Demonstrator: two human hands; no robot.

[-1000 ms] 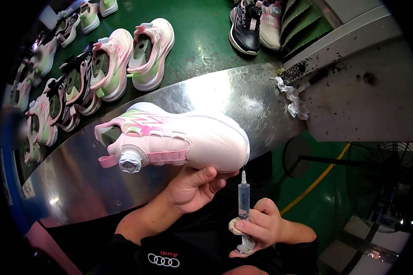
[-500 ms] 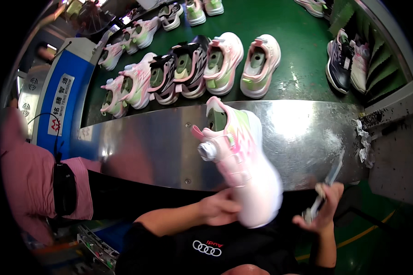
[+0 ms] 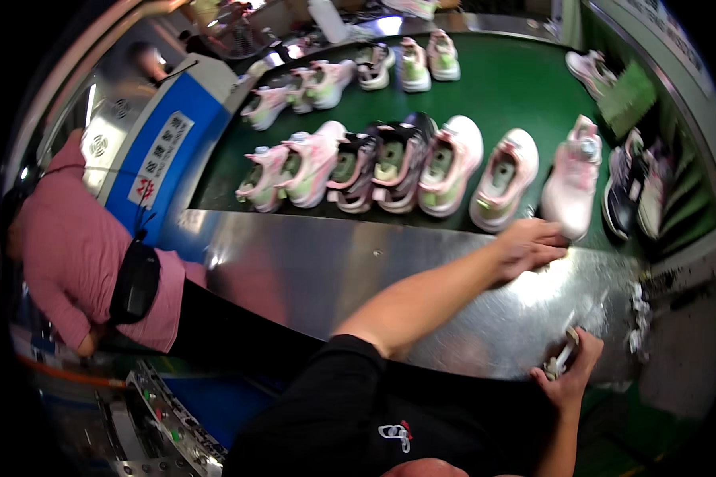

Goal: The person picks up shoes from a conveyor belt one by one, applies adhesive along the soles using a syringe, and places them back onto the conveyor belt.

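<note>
A pink and white sneaker (image 3: 573, 179) with a dial on its tongue stands at the right end of the front row, toe toward me. My left hand (image 3: 529, 248) reaches out with its fingers closed at the toe of that sneaker. Over the metal ledge's near right part, my right hand (image 3: 574, 370) is closed round a slim pale tool (image 3: 562, 355); its exact kind is not clear. Left of the held sneaker stands another pink and white shoe (image 3: 504, 181), heel toward me.
Several pink and black sneakers stand in rows on the green belt (image 3: 469, 99). A dark sneaker (image 3: 622, 187) and a pale one sit by green flaps (image 3: 688, 195) at right. The metal ledge (image 3: 318, 254) runs along the near side. Someone in pink (image 3: 95, 246) stands left, by a blue machine panel (image 3: 163, 151).
My left hand has carried the sneaker from over the ledge, away and right onto the belt, toe now toward me. My right hand keeps the tool. The view has shifted.
</note>
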